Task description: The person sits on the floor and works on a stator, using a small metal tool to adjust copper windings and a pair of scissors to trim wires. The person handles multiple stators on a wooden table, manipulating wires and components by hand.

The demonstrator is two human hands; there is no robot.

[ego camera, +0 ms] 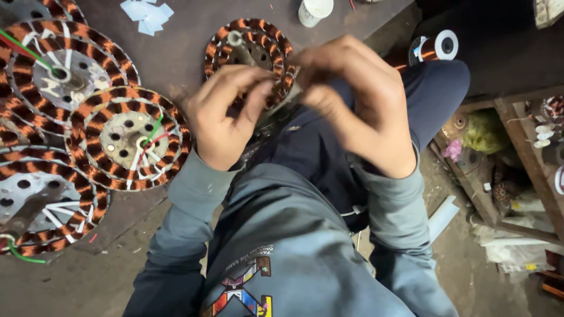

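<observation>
— What are the hands on?

— A copper-wound stator (251, 56), a ring of orange coils, propped at the worktop (176, 56) edge above the seated person's knee. The left hand (220, 120) curls its fingers against the near rim; the right hand (358, 100) is blurred, bent over the ring's right side, grip unclear.

— And around them?

— Three finished stators (126, 138) lie flat to the left. A white cup (314, 10) stands behind, a wire spool (437, 47) to the right.
</observation>
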